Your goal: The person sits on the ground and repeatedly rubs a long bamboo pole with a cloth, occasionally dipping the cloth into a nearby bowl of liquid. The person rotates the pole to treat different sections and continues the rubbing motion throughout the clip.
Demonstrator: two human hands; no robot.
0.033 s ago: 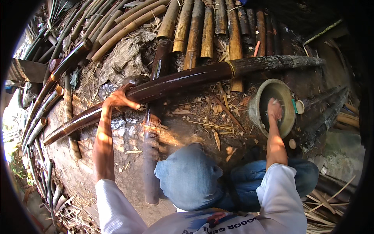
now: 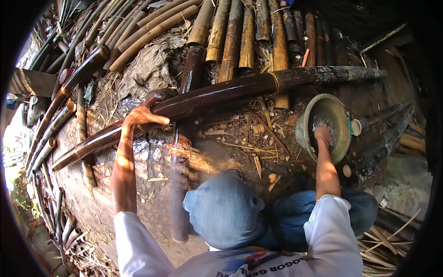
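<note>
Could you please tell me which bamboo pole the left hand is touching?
The long, dark, glossy pole slanting across most of the view; the left hand rests on it, while the other poles lie untouched.

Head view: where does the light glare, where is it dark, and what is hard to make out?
In the head view, glare streaks the long dark bamboo pole; the left margin is partly blown out; the upper right lies in deep shadow; sunlight dapples the left forearm; fine detail around the right hand in the basin is hard to make out.
</note>
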